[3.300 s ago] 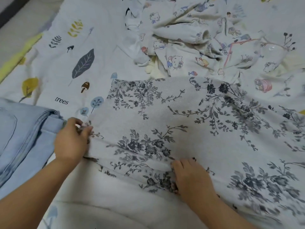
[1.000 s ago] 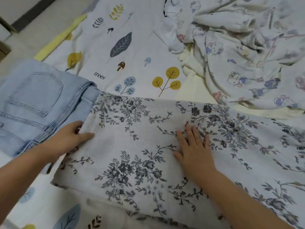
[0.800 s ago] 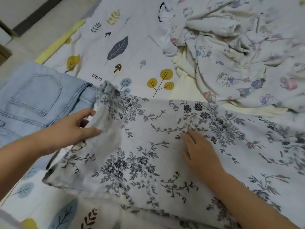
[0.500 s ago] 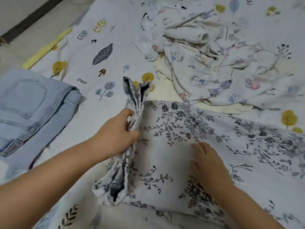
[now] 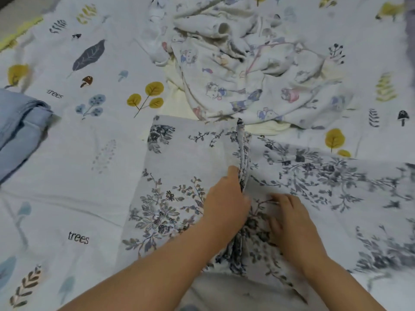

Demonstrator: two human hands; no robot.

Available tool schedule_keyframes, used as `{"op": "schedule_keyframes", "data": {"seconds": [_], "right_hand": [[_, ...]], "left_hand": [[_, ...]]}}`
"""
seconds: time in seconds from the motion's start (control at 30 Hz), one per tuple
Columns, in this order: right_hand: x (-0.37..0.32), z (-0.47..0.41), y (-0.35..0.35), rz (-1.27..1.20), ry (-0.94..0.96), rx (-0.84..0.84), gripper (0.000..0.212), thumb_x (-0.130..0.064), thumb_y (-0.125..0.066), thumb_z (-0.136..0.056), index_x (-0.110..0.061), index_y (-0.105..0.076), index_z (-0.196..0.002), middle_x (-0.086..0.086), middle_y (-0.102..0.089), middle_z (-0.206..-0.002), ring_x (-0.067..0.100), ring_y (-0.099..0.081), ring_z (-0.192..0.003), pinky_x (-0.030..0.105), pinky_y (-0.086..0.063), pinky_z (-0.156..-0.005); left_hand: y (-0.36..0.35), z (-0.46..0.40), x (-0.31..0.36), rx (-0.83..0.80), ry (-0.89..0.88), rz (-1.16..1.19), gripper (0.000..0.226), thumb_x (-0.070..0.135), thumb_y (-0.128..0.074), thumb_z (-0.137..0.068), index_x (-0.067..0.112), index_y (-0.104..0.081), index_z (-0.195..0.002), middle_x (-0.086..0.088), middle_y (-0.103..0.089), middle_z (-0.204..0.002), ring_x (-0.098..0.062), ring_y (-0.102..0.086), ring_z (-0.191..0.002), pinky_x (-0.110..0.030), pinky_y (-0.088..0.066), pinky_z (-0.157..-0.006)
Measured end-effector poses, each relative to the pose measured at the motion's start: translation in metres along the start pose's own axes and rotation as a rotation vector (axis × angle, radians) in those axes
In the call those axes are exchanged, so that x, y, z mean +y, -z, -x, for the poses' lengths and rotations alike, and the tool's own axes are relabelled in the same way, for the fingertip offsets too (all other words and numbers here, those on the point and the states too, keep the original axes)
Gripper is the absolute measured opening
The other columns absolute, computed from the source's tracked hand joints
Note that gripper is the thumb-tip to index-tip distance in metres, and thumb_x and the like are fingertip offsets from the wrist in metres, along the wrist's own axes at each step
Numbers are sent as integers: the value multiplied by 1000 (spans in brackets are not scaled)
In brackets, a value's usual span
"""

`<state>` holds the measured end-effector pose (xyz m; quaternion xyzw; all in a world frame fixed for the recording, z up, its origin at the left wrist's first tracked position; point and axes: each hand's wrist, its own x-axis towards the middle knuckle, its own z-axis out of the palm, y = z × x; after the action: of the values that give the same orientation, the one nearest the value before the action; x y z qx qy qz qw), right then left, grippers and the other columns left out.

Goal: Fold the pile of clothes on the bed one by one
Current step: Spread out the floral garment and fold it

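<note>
So the grey floral garment [image 5: 179,176] is front and centre on the bed sheet [image 5: 67,164], and you've just swung its left end across. A second ago that end lay flat out by the folded jeans [image 5: 20,124]; half a second back you had it lifted and bunched up, and now it's been carried over toward the middle, so the piece reads way narrower on the left and there's open sheet between it and the jeans.

Your left hand [image 5: 226,205] is curled round the gathered edge, holding it up in a ridge that runs away from you. Your right hand [image 5: 289,223] is just beside it, fingers laid down on the cloth and pinning it; they look only loosely bent, though it's a bit blurry there.

My read: the fold is made but not set. The edge is still standing in your grip and needs laying down and smoothing.

Further back, the crumpled pile [image 5: 247,70] with the cartoon print and a cream piece [image 5: 177,97] under it sits touching the far edge of the floral one, all still unfolded. Plenty left to do.
</note>
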<state>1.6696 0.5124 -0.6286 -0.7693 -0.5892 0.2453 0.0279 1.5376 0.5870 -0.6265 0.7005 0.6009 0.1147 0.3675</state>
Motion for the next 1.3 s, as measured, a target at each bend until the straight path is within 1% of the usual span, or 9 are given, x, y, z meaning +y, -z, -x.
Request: {"op": "schedule_keyframes", "data": {"seconds": [0.27, 0.4, 0.63, 0.73, 0.87, 1.0, 1.07, 1.17, 1.3], "right_hand": [[-3, -15, -11, -362, -107, 49, 29, -20, -41, -96, -17, -51, -123, -1, -55, -115, 11, -49, -98, 23, -36, -80], [-26, -27, -23, -484, -184, 69, 11, -35, -47, -94, -25, -43, -98, -16, -51, -82, 7, -52, -75, 24, -36, -63], [-40, -43, -20, -544, -310, 72, 29, -12, -52, -91, -18, -35, -113, -16, -41, -77, 4, -48, -66, 16, -40, -54], [-22, -38, -6, -493, -324, 175, 31, -9, -53, -91, -25, -32, -107, -19, -40, -73, -4, -42, -61, 12, -29, -42], [-10, -28, -3, -313, -412, 30, 59, -8, -50, -91, -14, -18, -141, 7, -57, -102, 21, -57, -84, 30, -48, -65], [-20, -26, -15, 83, -417, 86, 83, -14, -48, -90, -19, 15, -144, 19, -12, -149, 32, -26, -132, 39, -35, -101], [-23, -20, -26, 131, -253, 142, 81, -28, -37, -95, -23, 29, -142, 13, 16, -154, 30, 6, -143, 42, -8, -114], [-14, -6, -48, 226, -36, 33, 69, -46, -17, -97, -25, 38, -131, 6, 49, -137, 25, 47, -125, 46, 22, -105], [11, 1, -61, 240, 11, -127, 63, -52, -13, -97, -29, 29, -137, 1, 42, -142, 24, 47, -123, 48, 20, -107]], "left_hand": [[-26, -2, -9, -271, -67, -46, 41, 23, -40, -96, 18, -37, -136, -8, -55, -123, -24, -56, -105, -32, -44, -90], [-2, -2, -33, -119, -120, -115, 30, 18, -42, -95, 19, -55, -122, 1, -58, -118, -14, -55, -104, -23, -40, -88], [42, -11, -70, 140, -145, -373, 36, 10, -48, -88, 10, -56, -122, -10, -54, -124, -25, -47, -113, -34, -36, -98], [46, -16, -82, 188, -143, -504, 48, 17, -51, -88, 4, -45, -134, -23, -37, -142, -38, -36, -130, -49, -31, -107], [32, -18, -101, -11, -64, -634, 64, 42, -25, -98, 16, 2, -149, -14, 11, -156, -29, 9, -144, -44, 1, -116], [18, -23, -113, -223, 26, -687, 65, 52, -8, -95, 21, 24, -143, -9, 30, -151, -26, 25, -140, -45, 7, -116], [11, -20, -110, -162, 4, -670, 68, 58, -1, -90, 23, 28, -140, -8, 38, -145, -27, 30, -137, -46, 12, -113], [-3, -5, -103, -181, -90, -654, 68, 67, 17, -77, 32, 41, -130, 1, 47, -138, -26, 38, -132, -47, 16, -110], [-16, 2, -102, -286, -37, -699, 70, 68, 13, -77, 30, 43, -127, 3, 45, -139, -26, 40, -130, -53, 14, -110]]}}
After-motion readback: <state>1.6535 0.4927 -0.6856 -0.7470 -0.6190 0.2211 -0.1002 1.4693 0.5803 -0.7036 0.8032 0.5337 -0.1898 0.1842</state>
